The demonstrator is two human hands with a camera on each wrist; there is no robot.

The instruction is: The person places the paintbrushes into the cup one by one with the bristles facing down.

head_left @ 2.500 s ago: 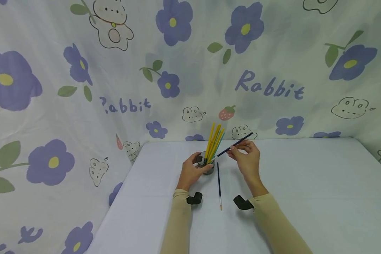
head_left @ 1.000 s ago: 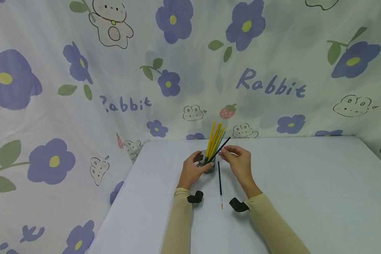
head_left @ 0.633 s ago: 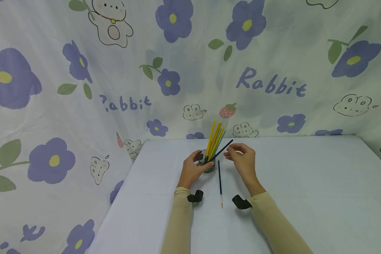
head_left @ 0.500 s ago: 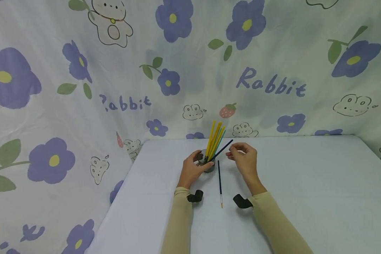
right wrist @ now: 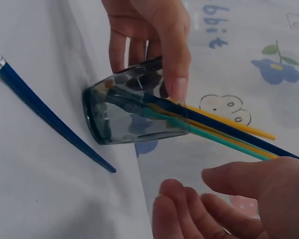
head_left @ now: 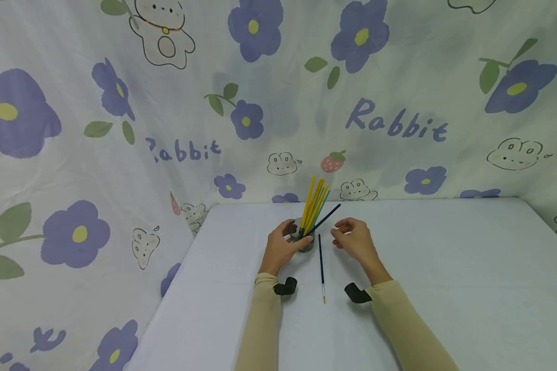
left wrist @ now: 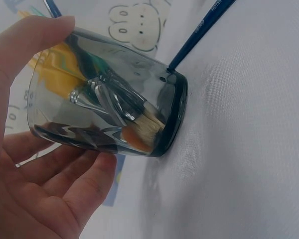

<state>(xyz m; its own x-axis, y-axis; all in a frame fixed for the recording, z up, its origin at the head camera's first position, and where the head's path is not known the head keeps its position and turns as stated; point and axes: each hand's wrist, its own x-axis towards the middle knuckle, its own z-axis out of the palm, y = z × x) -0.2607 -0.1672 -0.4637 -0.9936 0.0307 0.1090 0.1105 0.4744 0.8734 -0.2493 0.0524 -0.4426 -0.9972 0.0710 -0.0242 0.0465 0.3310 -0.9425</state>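
My left hand grips a clear glass from the left, thumb near the rim and fingers round the far side. Several paintbrushes stand in it bristles down: yellow ones, a teal one and a dark blue one leaning right. Through the glass wall in the left wrist view, bristles show near the bottom. My right hand hovers just right of the glass, fingers loosely bent with nothing between them. A second dark blue paintbrush lies on the table between the hands, bristles toward me.
A white cloth covers the table. Behind it and at the left hangs a curtain printed with purple flowers and rabbits. Black wrist mounts stick out from both sleeves.
My right hand has lowered the dark blue paintbrush into the glass, let go of it and drawn back to the right. My left hand has kept its grip on the glass.
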